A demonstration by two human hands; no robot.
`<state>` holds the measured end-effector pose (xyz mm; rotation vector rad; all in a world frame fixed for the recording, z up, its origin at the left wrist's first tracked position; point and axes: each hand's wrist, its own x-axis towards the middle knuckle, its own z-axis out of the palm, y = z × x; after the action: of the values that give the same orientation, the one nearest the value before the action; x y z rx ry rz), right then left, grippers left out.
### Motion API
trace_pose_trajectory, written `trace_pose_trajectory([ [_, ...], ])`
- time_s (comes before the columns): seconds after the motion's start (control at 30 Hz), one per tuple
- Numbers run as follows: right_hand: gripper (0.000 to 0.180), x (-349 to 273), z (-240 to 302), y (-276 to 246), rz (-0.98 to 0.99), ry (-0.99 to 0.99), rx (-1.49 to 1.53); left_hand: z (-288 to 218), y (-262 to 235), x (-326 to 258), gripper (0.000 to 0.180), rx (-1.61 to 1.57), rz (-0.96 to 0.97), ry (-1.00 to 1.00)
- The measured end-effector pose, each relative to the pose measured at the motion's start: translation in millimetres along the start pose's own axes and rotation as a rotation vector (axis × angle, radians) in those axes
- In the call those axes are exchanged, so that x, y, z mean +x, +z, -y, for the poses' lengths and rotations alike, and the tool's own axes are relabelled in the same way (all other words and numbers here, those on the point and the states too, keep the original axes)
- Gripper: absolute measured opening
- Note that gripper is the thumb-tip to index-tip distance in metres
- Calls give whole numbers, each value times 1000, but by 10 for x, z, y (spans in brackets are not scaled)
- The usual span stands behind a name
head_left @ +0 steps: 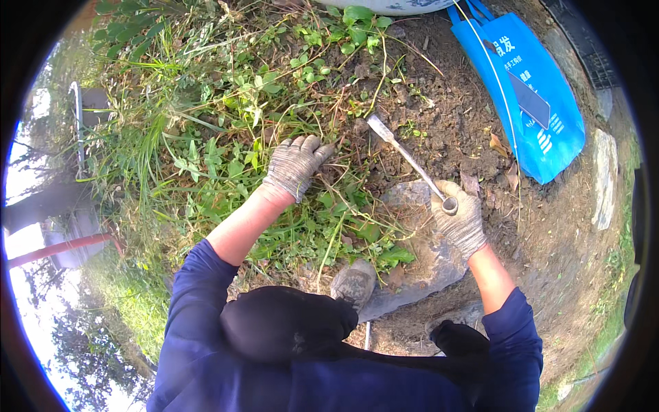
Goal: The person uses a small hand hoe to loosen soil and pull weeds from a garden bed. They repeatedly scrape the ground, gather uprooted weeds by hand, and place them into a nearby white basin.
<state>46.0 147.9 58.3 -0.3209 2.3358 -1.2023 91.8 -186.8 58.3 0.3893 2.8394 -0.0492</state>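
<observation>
Gloved right hand (461, 216) holds a metal tool (412, 159) beside green plants (226, 161)

The right hand's grip is closed round the near end of the tool, where a hollow round socket shows above the glove. The shaft runs far and left from there to a flat blade, whose tip is at the border between the plants and the bare soil (446, 103).

The left hand (297, 165), also in a knitted grey glove, lies back upward on the plants, left of the blade and apart from it. Its fingers point far; whether its grip has closed on any stems cannot be told, as the undersides are hidden.

Near the right hand, on its left and near sides, is a flat stone (429, 264). A shoe (353, 283) shows at the stone's left edge, between the person's forearms. To the far right a blue bag (559, 137) with white print lies on the ground, a dark phone (530, 99) on top of it. A pale slab (604, 178) lies farther right, and part of a whitish rounded object (401, 5) shows at the far edge.
</observation>
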Motion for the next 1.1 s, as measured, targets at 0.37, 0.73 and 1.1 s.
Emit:
trace_pose_trajectory([
  [0.37, 29, -559, 320, -216, 2, 273, 140, -35, -54, 1069, 95, -137, 402, -470],
  [0.73, 27, 498, 328, 566, -42, 63, 78, 36, 342, 541, 33, -60, -75, -308],
  [1.1, 33, -313, 551, -209, 174, -54, -483, 151, 64, 1341, 70, -4, 294, -102],
])
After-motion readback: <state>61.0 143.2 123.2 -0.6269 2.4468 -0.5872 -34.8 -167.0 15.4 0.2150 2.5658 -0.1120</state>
